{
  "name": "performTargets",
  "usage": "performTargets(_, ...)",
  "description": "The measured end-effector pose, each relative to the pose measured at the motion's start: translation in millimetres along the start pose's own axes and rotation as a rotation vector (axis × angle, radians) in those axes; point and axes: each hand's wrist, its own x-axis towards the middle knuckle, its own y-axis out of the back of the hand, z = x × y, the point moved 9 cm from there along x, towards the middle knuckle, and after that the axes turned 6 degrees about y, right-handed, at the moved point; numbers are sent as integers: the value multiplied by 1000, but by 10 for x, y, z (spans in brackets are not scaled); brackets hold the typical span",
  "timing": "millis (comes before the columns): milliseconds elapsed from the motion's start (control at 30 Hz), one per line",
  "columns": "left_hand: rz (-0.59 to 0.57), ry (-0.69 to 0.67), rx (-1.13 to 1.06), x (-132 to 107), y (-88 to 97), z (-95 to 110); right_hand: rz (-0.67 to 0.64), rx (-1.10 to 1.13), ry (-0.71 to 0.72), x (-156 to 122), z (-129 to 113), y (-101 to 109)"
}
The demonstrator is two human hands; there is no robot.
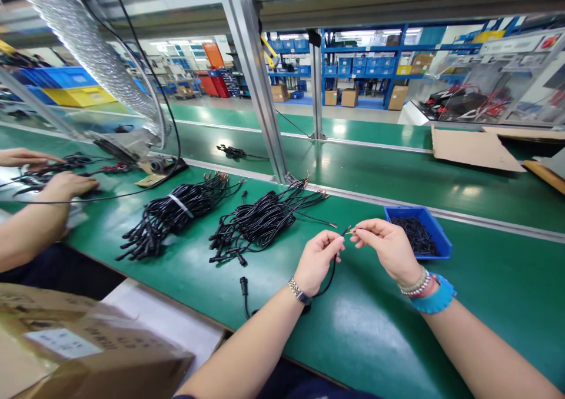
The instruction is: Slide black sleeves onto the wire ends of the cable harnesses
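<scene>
My left hand point(318, 260) is closed on a black cable point(330, 278) close to its stripped end. From there the cable hangs down and passes under my left wrist, and its connector end point(244, 287) lies on the green table to the left. My right hand point(384, 243) pinches the thin coloured wires point(349, 232) that stick out of the cable's end. Just beyond my right hand sits a blue bin point(444, 243) full of small black pieces point(415, 235). Left of my hands lies a loose pile of black cables point(260, 219) with bare copper ends.
A strapped cable bundle point(176, 210) lies further left. A co-worker's hands point(66, 187) work at the far left, near a silver duct point(101, 52). A metal post point(258, 81) rises behind the pile. A cardboard box point(88, 340) stands at lower left; flat cardboard point(477, 149) lies behind.
</scene>
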Motion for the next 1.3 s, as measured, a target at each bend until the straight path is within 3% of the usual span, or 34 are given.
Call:
performTargets(100, -37, 10, 10, -9, -37, -11, -35, 14, -37, -4, 24, -34)
performTargets(333, -154, 39, 85, -59, -165, -42, -258, -176, -156, -56, 69, -139)
performTargets(467, -186, 32, 79, -72, -202, -43, -312, -237, -136, -70, 19, -88)
performTargets(633, -209, 30, -65, -114, -213, 60, -291, -89, -79, 139, -13, -111)
performTargets(700, -265, 47, -109, -158, -257, 90, -323, -313, -37, 317, 97, -216)
performTargets(800, -388, 79, -35, -232, -354, 66, -429, -905, 98, 590, 357, -505)
performTargets(867, -449, 99, 33, -263, -396, 14, -414, -1069, 166, 749, 476, -665)
performTargets(933, -493, 114, 60, -279, -427, -24, -375, -1089, 191, 869, 479, -765)
performTargets(1033, -541, 78, 57, -303, -472, 19, -281, -1063, 283, 958, 95, -797)
performTargets(1133, -562, 20, 29, -342, -482, 122, -86, -861, 538, 841, -715, -634)
performTargets(1200, -587, 24, 21, -384, -482, 146, -43, -786, 633, 645, -1099, -476)
performTargets(1233, -608, 27, 26, -412, -485, 150, -62, -790, 640, 532, -1185, -414)
performTargets(1300, -629, -1, 35, -459, -477, 180, -195, -841, 590, 283, -1139, -367)
